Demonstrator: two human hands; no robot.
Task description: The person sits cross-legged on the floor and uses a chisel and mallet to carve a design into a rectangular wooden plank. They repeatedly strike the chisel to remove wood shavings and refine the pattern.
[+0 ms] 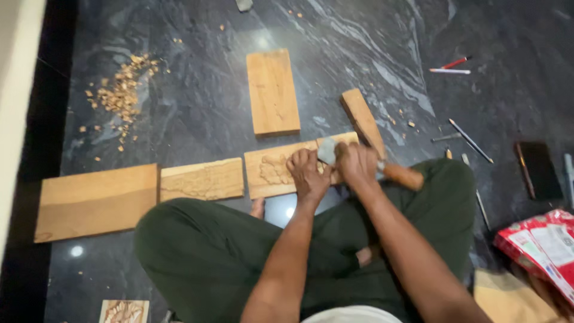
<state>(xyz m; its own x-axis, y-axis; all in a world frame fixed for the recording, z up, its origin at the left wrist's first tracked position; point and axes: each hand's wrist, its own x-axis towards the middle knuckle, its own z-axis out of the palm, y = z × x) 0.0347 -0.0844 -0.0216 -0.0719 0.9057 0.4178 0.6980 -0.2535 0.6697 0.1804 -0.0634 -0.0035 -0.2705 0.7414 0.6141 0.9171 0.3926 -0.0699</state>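
Head view: our left hand (308, 173) presses on the carved wooden panel (278, 170) lying on the dark stone floor (197, 101), our right hand (357, 164) grips a grey block (327, 151) over it; plain boards (272, 91) lie around.

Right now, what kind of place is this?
Probably a home wood-carving spot on a dark stone floor. A person sits cross-legged, both hands on a carved board. Wood chips lie in a pile, more boards lie around, and chisels lie nearby.
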